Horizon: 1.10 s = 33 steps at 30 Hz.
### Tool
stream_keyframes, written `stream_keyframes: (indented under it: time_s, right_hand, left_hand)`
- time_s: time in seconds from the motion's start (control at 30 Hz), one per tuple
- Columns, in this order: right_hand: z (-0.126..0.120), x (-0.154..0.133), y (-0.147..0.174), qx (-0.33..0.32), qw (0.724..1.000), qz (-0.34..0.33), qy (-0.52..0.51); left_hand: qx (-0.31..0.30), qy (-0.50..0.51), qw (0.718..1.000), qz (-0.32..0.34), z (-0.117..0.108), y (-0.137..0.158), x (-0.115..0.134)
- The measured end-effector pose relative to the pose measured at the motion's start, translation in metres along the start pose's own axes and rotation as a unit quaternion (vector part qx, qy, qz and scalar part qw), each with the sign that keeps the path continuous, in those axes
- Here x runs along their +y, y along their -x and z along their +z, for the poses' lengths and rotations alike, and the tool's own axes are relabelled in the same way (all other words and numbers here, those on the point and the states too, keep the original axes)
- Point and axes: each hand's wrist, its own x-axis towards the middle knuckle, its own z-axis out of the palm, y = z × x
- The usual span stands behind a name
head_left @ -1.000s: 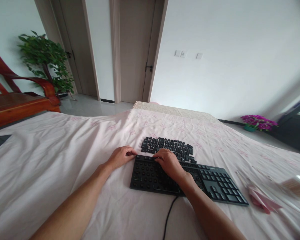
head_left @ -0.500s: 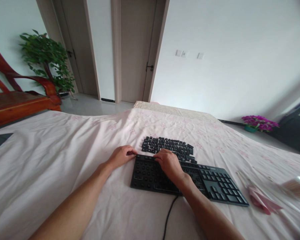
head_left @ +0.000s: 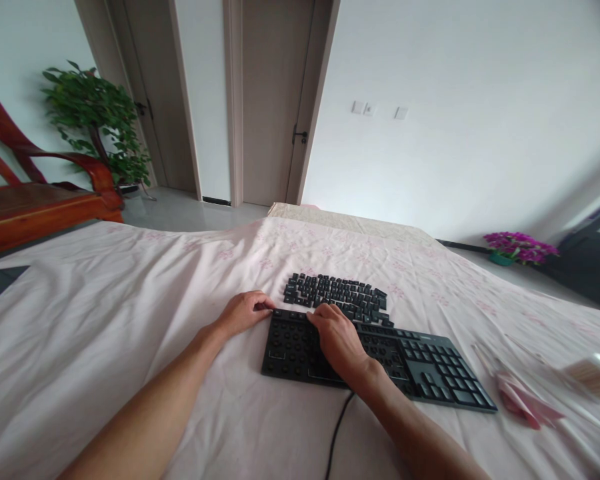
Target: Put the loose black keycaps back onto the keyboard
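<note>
Across the pale pink floral cloth (head_left: 240, 407), the long black plastic keyboard (head_left: 395, 353) lies flat, its left part largely bare of caps. My right hand (head_left: 337, 335) has eased slightly nearer me, still at the top row, so work stays there; my left hand (head_left: 245, 311), apart, bends at the upper-left corner. Whether either grips anything, I cannot tell. Loose black keycaps (head_left: 336, 291) crowd the far edge; open cloth lies leftward.

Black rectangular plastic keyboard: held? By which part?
Left hand at far-left corner of the keyboard; right hand over its far key row. Whether either grips it can't be told.
</note>
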Motion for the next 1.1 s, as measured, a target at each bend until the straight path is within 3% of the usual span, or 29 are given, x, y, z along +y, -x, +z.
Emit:
stream_keyframes:
  time_s: [0.77, 1.1]
  right_hand:
    - [0.005, 0.013, -0.01, -0.001, 0.998, 0.042, -0.051]
    - [0.002, 0.002, -0.008, -0.015, 0.999, 0.027, 0.028]
  left_hand:
    - [0.007, 0.017, 1.0, -0.002, 0.002, 0.0, -0.001]
    - [0.004, 0.005, 1.0, 0.001, 0.002, 0.0, -0.002]
